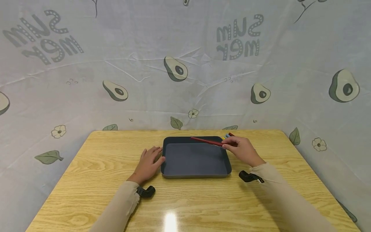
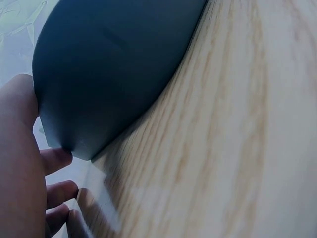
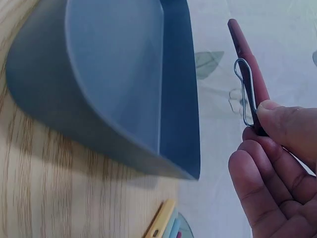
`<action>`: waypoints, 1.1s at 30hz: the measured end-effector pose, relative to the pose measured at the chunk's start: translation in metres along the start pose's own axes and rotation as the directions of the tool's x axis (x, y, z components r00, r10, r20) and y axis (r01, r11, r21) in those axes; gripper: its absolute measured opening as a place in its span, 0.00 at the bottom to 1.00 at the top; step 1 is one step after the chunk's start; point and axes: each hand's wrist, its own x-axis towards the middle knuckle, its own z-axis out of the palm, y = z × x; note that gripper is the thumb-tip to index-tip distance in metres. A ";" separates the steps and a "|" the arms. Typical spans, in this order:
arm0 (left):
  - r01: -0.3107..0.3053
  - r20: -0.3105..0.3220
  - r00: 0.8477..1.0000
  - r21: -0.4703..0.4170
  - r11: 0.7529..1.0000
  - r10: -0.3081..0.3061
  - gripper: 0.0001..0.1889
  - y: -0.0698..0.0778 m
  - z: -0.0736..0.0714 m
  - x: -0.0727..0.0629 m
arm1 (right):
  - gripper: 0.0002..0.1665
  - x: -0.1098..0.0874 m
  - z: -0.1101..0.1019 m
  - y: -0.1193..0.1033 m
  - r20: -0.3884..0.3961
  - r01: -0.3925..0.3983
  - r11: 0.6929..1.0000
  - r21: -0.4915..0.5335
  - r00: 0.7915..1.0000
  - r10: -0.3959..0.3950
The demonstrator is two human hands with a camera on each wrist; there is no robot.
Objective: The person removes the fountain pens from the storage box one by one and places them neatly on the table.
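A dark grey rectangular tray [image 1: 195, 176] lies on the table, with its outer wall [image 2: 114, 74] close up in the left wrist view. My left hand [image 1: 149, 163] rests against its left side, fingers extended, thumb at the rim. Over the tray's back right corner, my right hand [image 1: 241, 150] pinches one end of a slim red stick [image 1: 206, 141] between thumb and fingertips. The stick points left across the tray. In the right wrist view a bent wire clip [image 3: 245, 91] shows along it. Its gripped end is hidden by the fingers.
Beside the tray's back right corner lie several slim coloured sticks, among them a yellow one [image 3: 161, 220] and a blue one [image 1: 227, 135]. The wooden table [image 1: 110, 154] meets a patterned cloth backdrop [image 1: 145, 96] at the back and sides.
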 end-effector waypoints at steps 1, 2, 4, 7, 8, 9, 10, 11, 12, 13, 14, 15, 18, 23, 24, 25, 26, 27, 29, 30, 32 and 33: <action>0.001 -0.002 1.000 0.000 1.000 -0.001 0.32 0.000 0.000 0.000 | 0.09 0.000 -0.002 0.001 -0.009 -0.007 1.000 -0.001 1.000 0.007; 0.001 -0.004 1.000 0.002 1.000 -0.001 0.31 -0.001 0.001 0.000 | 0.09 -0.001 -0.004 0.003 -0.015 -0.011 1.000 -0.003 1.000 0.011; 0.000 -0.006 1.000 0.006 1.000 0.000 0.31 -0.002 0.001 0.000 | 0.09 -0.001 -0.008 0.005 -0.029 -0.021 1.000 -0.005 0.999 0.021; 0.000 -0.006 1.000 0.003 1.000 0.000 0.31 -0.002 0.001 0.001 | 0.10 -0.002 -0.014 0.010 -0.053 -0.036 0.999 -0.009 0.998 0.036; 0.000 -0.004 1.000 0.002 1.000 0.000 0.31 -0.002 0.001 0.001 | 0.10 -0.002 -0.016 0.012 -0.059 -0.040 0.999 -0.012 0.998 0.039; 0.001 0.000 1.000 0.002 1.000 -0.001 0.31 -0.003 0.001 0.001 | 0.11 -0.003 -0.018 0.014 -0.064 -0.044 0.999 -0.012 0.997 0.043; 0.001 0.004 1.000 0.000 1.000 -0.001 0.31 -0.002 0.001 0.001 | 0.11 -0.004 -0.020 0.017 -0.068 -0.046 0.999 -0.014 0.997 0.045; 0.003 0.009 1.000 0.000 1.000 -0.003 0.31 -0.003 0.001 0.001 | 0.11 -0.004 -0.022 0.019 -0.074 -0.048 0.999 -0.015 0.996 0.047; 0.005 0.013 1.000 0.001 1.000 -0.005 0.31 -0.003 0.001 0.001 | 0.12 -0.005 -0.024 0.021 -0.080 -0.051 0.999 -0.015 0.996 0.050; 0.005 0.017 1.000 0.004 1.000 -0.005 0.31 -0.003 0.001 0.001 | 0.12 -0.007 -0.026 0.022 -0.086 -0.055 0.998 -0.015 0.995 0.054; 0.005 0.017 1.000 0.006 1.000 -0.005 0.31 -0.003 0.002 0.001 | 0.13 -0.008 -0.028 0.024 -0.093 -0.056 0.998 -0.015 0.994 0.054; 0.005 0.018 1.000 0.004 1.000 -0.005 0.32 -0.003 0.002 0.001 | 0.13 -0.009 -0.031 0.025 -0.099 -0.059 0.998 -0.014 0.993 0.057; 0.005 0.014 1.000 0.004 1.000 -0.005 0.32 -0.003 0.002 0.001 | 0.15 -0.010 -0.038 0.030 -0.131 -0.069 0.997 -0.032 0.989 0.064; -0.006 -0.001 1.000 -0.001 1.000 0.006 0.32 -0.003 0.001 0.001 | 0.19 -0.011 -0.052 0.040 -0.191 -0.091 0.994 -0.058 0.978 0.078; -0.009 -0.005 1.000 -0.003 1.000 0.009 0.32 -0.003 0.001 0.001 | 0.19 -0.011 -0.054 0.043 -0.200 -0.098 0.994 -0.056 0.976 0.085; -0.011 -0.009 1.000 -0.003 1.000 0.011 0.32 -0.003 0.001 0.001 | 0.20 -0.012 -0.056 0.047 -0.206 -0.105 0.993 -0.054 0.974 0.092; -0.013 -0.011 1.000 -0.004 1.000 0.013 0.32 -0.002 0.001 0.001 | 0.20 -0.012 -0.058 0.050 -0.212 -0.111 0.992 -0.052 0.972 0.097; -0.015 -0.012 1.000 -0.004 1.000 0.015 0.32 -0.003 0.001 0.001 | 0.20 -0.012 -0.060 0.054 -0.214 -0.122 0.991 -0.050 0.971 0.108; -0.018 -0.013 1.000 -0.001 1.000 0.018 0.32 -0.003 0.001 0.001 | 0.21 -0.013 -0.063 0.062 -0.218 -0.140 0.989 -0.047 0.968 0.126; -0.018 -0.013 1.000 -0.001 1.000 0.018 0.32 -0.004 0.001 0.001 | 0.21 -0.014 -0.064 0.066 -0.221 -0.149 0.988 -0.049 0.966 0.135; -0.018 -0.008 1.000 0.000 1.000 0.018 0.32 -0.004 0.002 0.001 | 0.21 -0.015 -0.067 0.073 -0.228 -0.165 0.985 -0.058 0.962 0.148; -0.018 -0.005 1.000 0.002 1.000 0.018 0.32 -0.005 0.002 0.001 | 0.21 -0.016 -0.068 0.077 -0.230 -0.171 0.983 -0.069 0.961 0.151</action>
